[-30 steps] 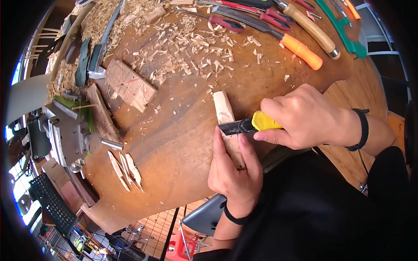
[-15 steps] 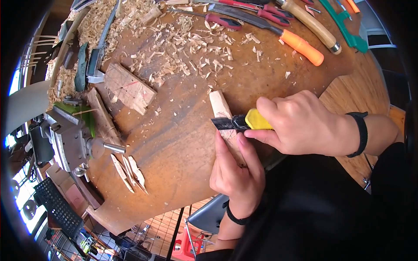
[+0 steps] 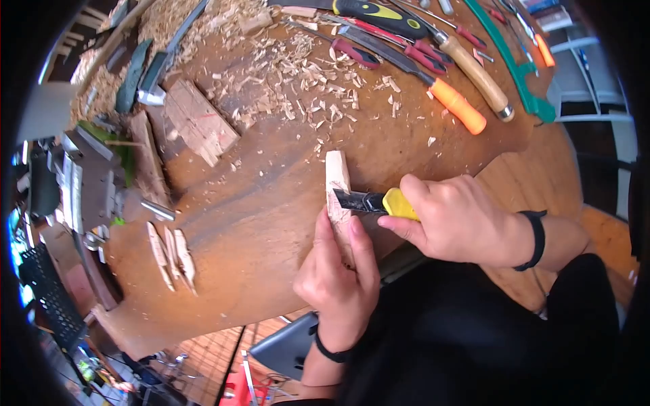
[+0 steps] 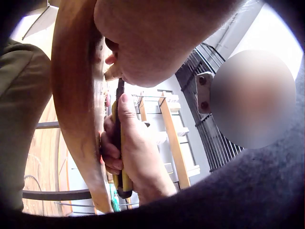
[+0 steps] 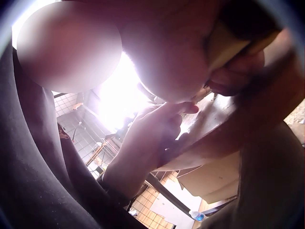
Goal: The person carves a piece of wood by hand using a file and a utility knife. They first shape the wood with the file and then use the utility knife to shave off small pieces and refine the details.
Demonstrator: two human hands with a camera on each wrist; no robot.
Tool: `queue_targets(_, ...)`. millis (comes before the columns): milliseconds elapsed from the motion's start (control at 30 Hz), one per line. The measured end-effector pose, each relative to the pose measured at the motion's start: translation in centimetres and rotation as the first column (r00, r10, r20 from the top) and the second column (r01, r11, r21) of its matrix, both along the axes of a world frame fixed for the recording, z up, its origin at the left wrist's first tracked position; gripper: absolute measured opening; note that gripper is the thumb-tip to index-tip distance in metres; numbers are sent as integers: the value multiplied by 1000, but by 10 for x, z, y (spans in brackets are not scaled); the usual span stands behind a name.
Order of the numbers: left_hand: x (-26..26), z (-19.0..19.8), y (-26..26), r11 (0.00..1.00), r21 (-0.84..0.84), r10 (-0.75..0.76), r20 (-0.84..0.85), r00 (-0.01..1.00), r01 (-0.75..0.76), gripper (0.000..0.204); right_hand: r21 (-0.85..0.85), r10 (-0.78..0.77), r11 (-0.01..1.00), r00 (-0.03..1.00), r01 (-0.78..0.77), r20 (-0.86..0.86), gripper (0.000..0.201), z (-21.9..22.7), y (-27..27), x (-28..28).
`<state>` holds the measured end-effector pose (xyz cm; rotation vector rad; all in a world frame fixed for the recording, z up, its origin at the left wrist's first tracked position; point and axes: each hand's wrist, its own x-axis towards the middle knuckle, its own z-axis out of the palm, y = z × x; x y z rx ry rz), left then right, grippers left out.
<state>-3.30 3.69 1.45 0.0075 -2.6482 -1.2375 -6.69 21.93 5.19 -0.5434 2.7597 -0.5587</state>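
Note:
A narrow pale wood piece [image 3: 336, 172] with pencil marks lies near the bench's front edge in the head view. The left hand [image 3: 340, 274] grips its near end between thumb and fingers. Curled round a yellow-handled utility knife [image 3: 399, 204], the right hand [image 3: 460, 220] holds the black blade end across the wood, just beyond the left fingertips. In the left wrist view the right hand [image 4: 140, 148] shows with its thumb along the knife [image 4: 125, 179]. The right wrist view shows the left hand [image 5: 150, 138]; the blade is hidden there.
Wood shavings [image 3: 284, 81] spread over the bench's far part. Files and an orange-handled tool [image 3: 457, 106] lie at the far right. A metal vise [image 3: 95, 183] stands at the left, near a flat board [image 3: 200, 122] and thin wood slivers [image 3: 159, 254].
The knife blade first slid left over the wood, then drew back a little to the right. Both hands and the wood appear shifted left and lower as the head view moved.

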Motion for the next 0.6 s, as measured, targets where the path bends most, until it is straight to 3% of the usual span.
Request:
queue_targets(67, -1, -1, -2, 997, -61, -42, -13, 999, 41, 38, 23, -21, 1000, 1000, 21, 9, 47, 4, -5, -4)
queue_targets(100, 3, -3, 2, 1000, -10, 15, 15, 1000, -15, 38, 74, 34, 997, 999, -37, 38, 47, 5, -7, -14)
queue_targets(167, 2, -4, -2, 998, -30, -56, -37, 998, 55, 39, 95, -92, 991, 995, 95, -39, 47, -2, -17, -32)
queue_targets(333, -2, 0, -2, 1000, -19, 16, -49, 999, -17, 39, 112, -12, 993, 997, 20, -72, 46, -2, -12, -31)
queue_targets(433, -2, -1, -2, 999, 11, 40, -35, 999, -39, 38, 61, 75, 995, 996, -73, -44, 46, 4, -4, -27)
queue_targets(533, -2, -4, -3, 999, 8, 40, -73, 997, -40, 38, 52, 69, 996, 991, -75, 115, 45, 10, 1, -28)
queue_targets(600, -2, -3, -4, 1000, 15, 13, -54, 998, -12, 38, 66, 66, 995, 991, -74, 117, 45, 10, -1, -30)
